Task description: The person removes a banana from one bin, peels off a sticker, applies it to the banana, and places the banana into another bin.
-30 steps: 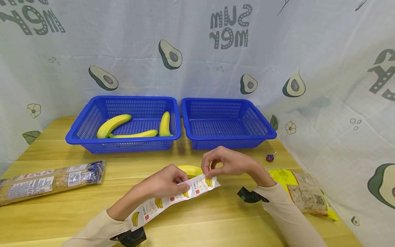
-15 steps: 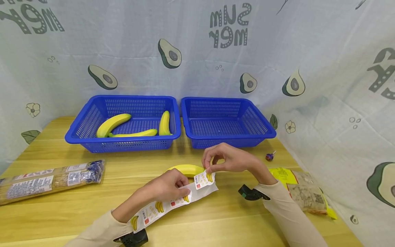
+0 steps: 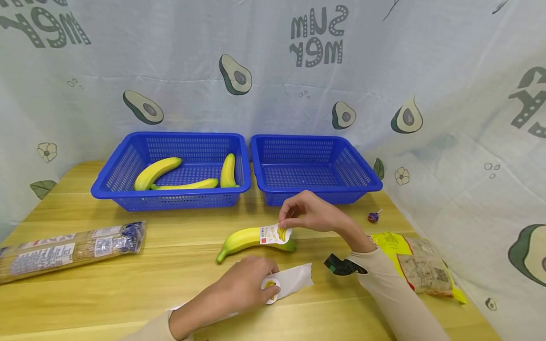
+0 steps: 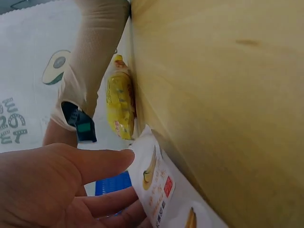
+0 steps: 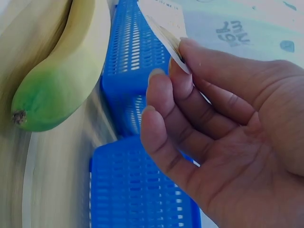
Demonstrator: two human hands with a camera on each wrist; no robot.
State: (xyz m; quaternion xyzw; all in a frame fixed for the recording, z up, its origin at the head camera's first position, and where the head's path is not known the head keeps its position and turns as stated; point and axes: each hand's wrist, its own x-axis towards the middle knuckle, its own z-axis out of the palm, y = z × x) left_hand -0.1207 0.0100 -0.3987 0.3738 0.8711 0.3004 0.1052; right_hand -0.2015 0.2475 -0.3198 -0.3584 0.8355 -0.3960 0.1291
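My right hand (image 3: 310, 214) pinches one white banana sticker (image 3: 269, 235) by its right end. In the head view that sticker overlaps a yellow banana (image 3: 236, 240) with green ends on the table; in the right wrist view it appears held off the banana (image 5: 61, 80). Lower and to the left, my left hand (image 3: 241, 286) grips the sticker strip (image 3: 297, 279) between thumb and fingers. The strip's bare white backing sticks out to the right. Printed stickers on the strip (image 4: 159, 190) show close up in the left wrist view, while my forearm hides part of it from above.
Three bananas lie in the left blue basket (image 3: 170, 194). Beside it stands the right blue basket (image 3: 317, 190). A long packet of noodles (image 3: 68, 249) lies at the left, a yellow bag (image 3: 426, 267) at the right, and a small lollipop (image 3: 373, 217) behind the bag.
My right hand has peeled one sticker off the strip and moved it slightly up, over the banana. My left hand has drawn the strip down and to the right, away from the banana.
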